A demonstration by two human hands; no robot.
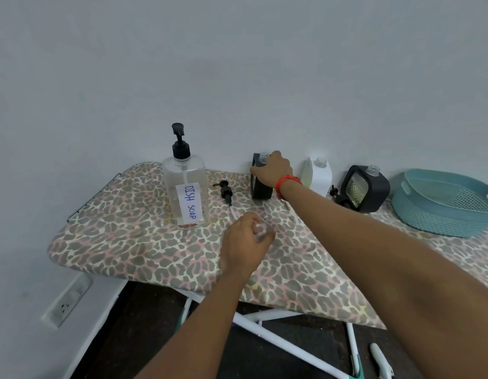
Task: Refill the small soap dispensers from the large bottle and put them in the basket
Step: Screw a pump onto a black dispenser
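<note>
A large clear bottle (186, 187) labelled DISH SOAP, with a black pump, stands upright on the board. My right hand (273, 169) grips the top of a black small dispenser (260, 191) by the wall; its neck has no pump. A loose black pump (225, 191) lies between the bottle and that dispenser. My left hand (245, 242) hovers above the board with loosely curled fingers, holding nothing. A white dispenser (319, 175) and a second black dispenser (365, 188) stand to the right, both uncapped. The teal basket (428, 214) sits at the far right.
Everything rests on a leopard-print ironing board (128, 242) set against a grey wall. Another loose pump (337, 195) lies by the second black dispenser. White board legs (278, 340) and a dark floor show below; a wall socket (66, 302) is at lower left.
</note>
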